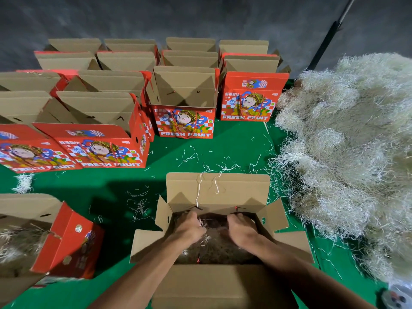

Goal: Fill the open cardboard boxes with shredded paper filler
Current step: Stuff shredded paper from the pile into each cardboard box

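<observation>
An open cardboard box stands right in front of me on the green surface, its flaps spread out. Both hands are down inside it on a layer of shredded paper filler. My left hand lies palm down on the left side of the filler, fingers curled into the strands. My right hand rests palm down on the right side. A big heap of pale shredded paper lies to the right of the box. Several open red "FRESH FRUIT" boxes stand in rows behind, showing bare bottoms.
Another open red box with shredded paper in it stands at the near left. Loose strands are scattered over the green cover. A dark pole leans at the back right. A grey wall is behind the boxes.
</observation>
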`<action>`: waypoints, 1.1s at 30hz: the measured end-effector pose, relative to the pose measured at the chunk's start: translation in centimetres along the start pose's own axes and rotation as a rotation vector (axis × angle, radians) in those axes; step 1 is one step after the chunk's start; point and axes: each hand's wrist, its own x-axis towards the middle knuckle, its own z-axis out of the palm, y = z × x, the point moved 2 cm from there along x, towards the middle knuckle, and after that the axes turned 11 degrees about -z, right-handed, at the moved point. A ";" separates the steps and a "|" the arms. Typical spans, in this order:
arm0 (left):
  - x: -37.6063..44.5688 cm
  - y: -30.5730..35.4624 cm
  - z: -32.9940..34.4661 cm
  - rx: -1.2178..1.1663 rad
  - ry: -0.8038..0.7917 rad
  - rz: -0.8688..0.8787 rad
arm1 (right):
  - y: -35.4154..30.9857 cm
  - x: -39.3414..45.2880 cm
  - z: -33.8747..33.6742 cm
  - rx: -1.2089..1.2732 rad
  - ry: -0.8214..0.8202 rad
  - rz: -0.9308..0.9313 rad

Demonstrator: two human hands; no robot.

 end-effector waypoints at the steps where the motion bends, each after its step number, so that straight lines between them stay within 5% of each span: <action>1: -0.1 -0.4 0.0 0.034 0.046 0.006 | 0.2 0.0 -0.2 -0.050 -0.023 0.031; 9: -0.3 -0.5 -0.6 0.499 0.210 0.100 | 0.5 0.0 -1.5 -0.181 -0.078 0.147; 16: -1.9 1.4 -1.4 0.602 0.249 0.263 | -1.3 -1.4 -2.7 -0.365 0.045 -0.188; 19: -2.3 2.1 -1.1 0.505 0.085 0.327 | -2.2 -1.1 -2.7 -0.402 -0.006 -0.343; 24: -1.3 -0.3 0.3 0.799 -0.338 0.224 | 0.1 -1.0 0.2 -0.452 -0.289 -0.386; 33: -0.9 0.2 0.1 0.824 -0.258 0.228 | 0.1 -1.1 -0.5 -0.475 -0.383 -0.282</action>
